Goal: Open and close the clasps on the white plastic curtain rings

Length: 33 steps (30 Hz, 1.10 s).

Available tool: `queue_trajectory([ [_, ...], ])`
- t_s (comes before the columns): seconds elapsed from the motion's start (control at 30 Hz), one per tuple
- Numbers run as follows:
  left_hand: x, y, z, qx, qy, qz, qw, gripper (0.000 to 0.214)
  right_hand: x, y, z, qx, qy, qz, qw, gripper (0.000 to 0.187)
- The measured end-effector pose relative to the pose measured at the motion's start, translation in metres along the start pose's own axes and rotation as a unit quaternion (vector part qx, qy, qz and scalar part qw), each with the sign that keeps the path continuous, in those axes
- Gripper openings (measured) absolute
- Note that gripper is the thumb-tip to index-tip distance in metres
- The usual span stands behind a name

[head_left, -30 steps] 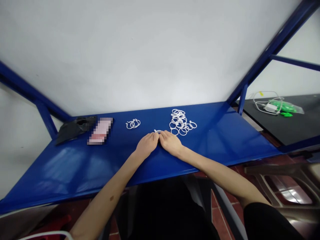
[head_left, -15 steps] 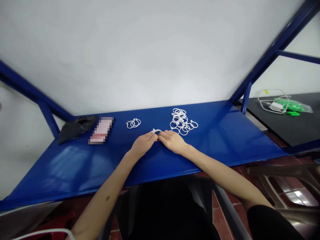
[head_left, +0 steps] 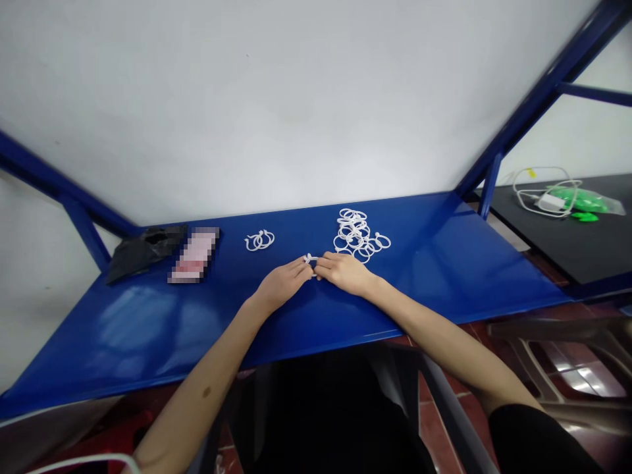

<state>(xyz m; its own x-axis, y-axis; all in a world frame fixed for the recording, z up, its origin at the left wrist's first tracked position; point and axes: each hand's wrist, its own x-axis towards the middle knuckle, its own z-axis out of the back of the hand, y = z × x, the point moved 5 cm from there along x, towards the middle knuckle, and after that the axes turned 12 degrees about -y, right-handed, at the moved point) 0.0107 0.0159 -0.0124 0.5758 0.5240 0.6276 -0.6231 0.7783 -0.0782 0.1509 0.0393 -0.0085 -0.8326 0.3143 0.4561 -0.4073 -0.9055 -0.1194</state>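
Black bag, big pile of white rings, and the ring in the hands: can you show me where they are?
Black bag (head_left: 142,255): head view, on its crumpled middle.
Pile of white rings (head_left: 353,230): head view, near the pile's middle.
Held ring (head_left: 309,258): head view, on its small knob.

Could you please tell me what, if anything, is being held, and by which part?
A white ring: the left hand holds its left side, near the small knob, the right hand its right side. Fingers hide the exact contact.

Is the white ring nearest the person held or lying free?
Held: left hand and right hand pinch the white ring from both sides, its far arc visible between them. Whether it is fastened, I cannot tell.
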Motion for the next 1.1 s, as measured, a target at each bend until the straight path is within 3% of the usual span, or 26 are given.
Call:
queue_trajectory([
  [0.4, 0.000, 0.003, -0.004, 0.076, -0.010, 0.072, 0.994, 0.034, 0.011, 0.009, -0.008, -0.056, -0.002, -0.108, 0.993, 0.036],
  [0.57, -0.004, 0.010, -0.007, 0.068, -0.016, 0.094, 0.993, 0.032, 0.006, 0.006, -0.002, 0.025, -0.047, -0.092, 0.994, 0.031],
  [0.67, -0.010, 0.022, -0.006, 0.067, -0.028, 0.119, 0.990, 0.028, 0.000, -0.001, 0.009, 0.081, -0.121, -0.101, 0.984, 0.029],
  [0.77, -0.017, 0.042, 0.003, 0.085, -0.048, 0.162, 0.982, 0.027, -0.007, -0.017, 0.018, 0.069, -0.160, -0.161, 0.971, 0.030],
  [0.97, -0.035, 0.085, 0.032, 0.174, -0.092, 0.269, 0.943, 0.023, -0.028, -0.062, 0.030, 0.022, -0.165, -0.286, 0.944, 0.020],
  [1.1, -0.050, 0.100, 0.043, 0.218, -0.103, 0.321, 0.916, 0.022, -0.039, -0.079, 0.036, 0.020, -0.142, -0.297, 0.944, 0.015],
])
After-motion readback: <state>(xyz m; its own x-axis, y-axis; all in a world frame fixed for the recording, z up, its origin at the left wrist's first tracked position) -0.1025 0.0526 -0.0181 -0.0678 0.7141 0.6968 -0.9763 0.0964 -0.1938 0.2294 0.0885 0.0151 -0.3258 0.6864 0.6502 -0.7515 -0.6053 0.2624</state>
